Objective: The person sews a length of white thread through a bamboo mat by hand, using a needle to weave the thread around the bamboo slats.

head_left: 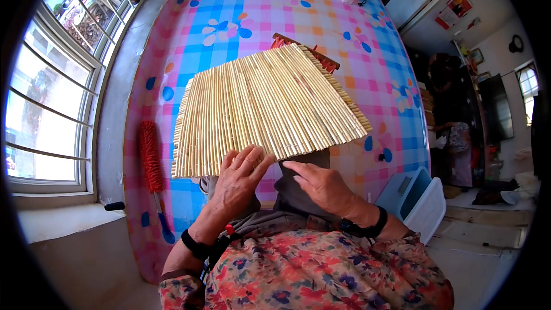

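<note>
A pale mat of thin bamboo sticks (264,97) lies across the middle, over my knees, its near edge above dark grey trousers. My left hand (241,178) rests on the mat's near edge, fingers apart and slightly bent over the sticks. My right hand (321,189) is just right of it, index finger stretched toward the near edge, the other fingers bent, with nothing visible in them. Behind the mat's far right corner, a dark wooden piece with red parts (321,60) is partly hidden.
A checked bedcover (227,0) lies under everything. A red duster (150,155) is on the left beside a barred window (51,103). A blue plastic box with a white lid (402,189) sits at the right. A person in patterned clothing (459,143) is in the background.
</note>
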A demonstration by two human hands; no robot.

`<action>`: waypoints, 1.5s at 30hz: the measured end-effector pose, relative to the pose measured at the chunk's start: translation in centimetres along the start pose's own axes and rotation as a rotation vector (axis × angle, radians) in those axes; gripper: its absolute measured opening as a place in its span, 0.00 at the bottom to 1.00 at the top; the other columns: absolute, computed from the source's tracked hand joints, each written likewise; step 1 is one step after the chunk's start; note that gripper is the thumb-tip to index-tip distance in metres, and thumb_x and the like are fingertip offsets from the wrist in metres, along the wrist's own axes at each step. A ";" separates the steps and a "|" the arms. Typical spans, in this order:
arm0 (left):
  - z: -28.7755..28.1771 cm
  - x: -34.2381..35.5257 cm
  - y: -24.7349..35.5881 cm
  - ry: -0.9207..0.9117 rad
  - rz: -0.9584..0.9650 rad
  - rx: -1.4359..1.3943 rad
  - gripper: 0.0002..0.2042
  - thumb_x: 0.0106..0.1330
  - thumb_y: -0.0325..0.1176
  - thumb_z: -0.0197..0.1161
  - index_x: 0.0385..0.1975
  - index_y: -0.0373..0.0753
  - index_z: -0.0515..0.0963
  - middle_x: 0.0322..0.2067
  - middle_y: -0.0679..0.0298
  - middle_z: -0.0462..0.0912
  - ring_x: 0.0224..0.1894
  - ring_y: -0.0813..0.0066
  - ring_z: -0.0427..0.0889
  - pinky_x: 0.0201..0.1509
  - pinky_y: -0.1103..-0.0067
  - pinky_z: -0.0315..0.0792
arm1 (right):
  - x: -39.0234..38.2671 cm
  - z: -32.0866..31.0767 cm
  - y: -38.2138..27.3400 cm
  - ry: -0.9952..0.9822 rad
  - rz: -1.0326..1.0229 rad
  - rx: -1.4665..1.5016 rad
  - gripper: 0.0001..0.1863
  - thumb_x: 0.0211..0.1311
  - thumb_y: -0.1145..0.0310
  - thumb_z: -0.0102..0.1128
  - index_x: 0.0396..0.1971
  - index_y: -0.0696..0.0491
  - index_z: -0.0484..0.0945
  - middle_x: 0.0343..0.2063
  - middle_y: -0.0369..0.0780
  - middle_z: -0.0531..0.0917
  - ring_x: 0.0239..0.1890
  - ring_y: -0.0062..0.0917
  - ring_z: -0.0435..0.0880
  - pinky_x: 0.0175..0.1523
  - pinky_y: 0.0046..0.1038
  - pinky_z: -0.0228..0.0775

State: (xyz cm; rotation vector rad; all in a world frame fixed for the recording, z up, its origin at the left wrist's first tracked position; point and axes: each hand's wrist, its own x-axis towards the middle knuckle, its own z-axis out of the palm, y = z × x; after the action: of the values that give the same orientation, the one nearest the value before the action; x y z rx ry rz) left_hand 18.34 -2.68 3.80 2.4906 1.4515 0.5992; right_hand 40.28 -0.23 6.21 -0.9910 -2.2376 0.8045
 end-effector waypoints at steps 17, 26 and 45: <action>-1.1 -1.5 0.4 -0.015 0.085 0.101 0.20 0.53 0.32 0.56 0.49 0.42 0.73 0.49 0.61 0.73 0.55 0.65 0.70 0.56 0.66 0.62 | 0.0 1.9 -0.5 -0.030 -0.190 -0.441 0.13 0.54 0.72 0.53 0.41 0.54 0.75 0.21 0.36 0.72 0.23 0.25 0.77 0.26 0.24 0.71; -0.8 -1.6 0.7 -0.084 0.161 0.115 0.22 0.52 0.31 0.56 0.52 0.43 0.72 0.51 0.60 0.71 0.56 0.63 0.69 0.55 0.64 0.63 | 0.2 2.1 0.4 -0.044 -0.175 -0.459 0.16 0.51 0.73 0.54 0.42 0.58 0.74 0.23 0.37 0.73 0.24 0.25 0.76 0.27 0.23 0.71; -0.5 -2.1 1.3 -0.169 0.150 0.038 0.23 0.50 0.29 0.58 0.50 0.33 0.71 0.52 0.54 0.70 0.58 0.59 0.67 0.59 0.63 0.61 | -2.2 3.9 1.5 -0.040 -0.059 -0.317 0.15 0.55 0.72 0.54 0.43 0.58 0.73 0.26 0.39 0.77 0.28 0.26 0.80 0.31 0.23 0.74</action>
State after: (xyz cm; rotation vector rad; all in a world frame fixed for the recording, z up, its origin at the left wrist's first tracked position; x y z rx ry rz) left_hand 18.28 -5.16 4.21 2.6246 1.2358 0.3777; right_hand 39.51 -2.28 2.06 -1.0523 -2.4664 0.4547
